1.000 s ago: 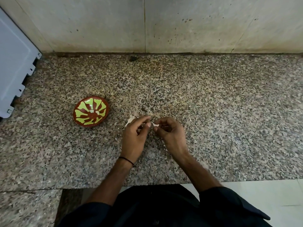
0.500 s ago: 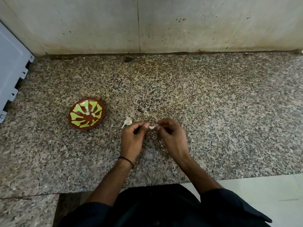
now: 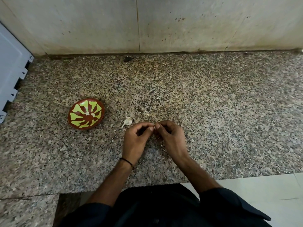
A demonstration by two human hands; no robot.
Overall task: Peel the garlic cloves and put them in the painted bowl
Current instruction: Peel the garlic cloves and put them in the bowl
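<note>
My left hand (image 3: pixel 134 141) and my right hand (image 3: pixel 170 136) meet fingertip to fingertip just above the granite counter. Between them they pinch a small garlic clove (image 3: pixel 154 126), almost wholly hidden by the fingers. A white piece of garlic (image 3: pixel 127 122) with a short stalk lies on the counter just left of my left hand. The painted bowl (image 3: pixel 86 113), brown with yellow-green petals, stands further left; two pale cloves lie near its centre.
The speckled granite counter (image 3: pixel 213 112) runs to a stained wall at the back. A light blue panel (image 3: pixel 9 76) leans at the far left edge. The counter's front edge drops to a white floor at lower right.
My fingertips have drawn closer together, so the clove shows less than before. The view has shifted slightly; the bowl and the loose garlic piece stay where they were.
</note>
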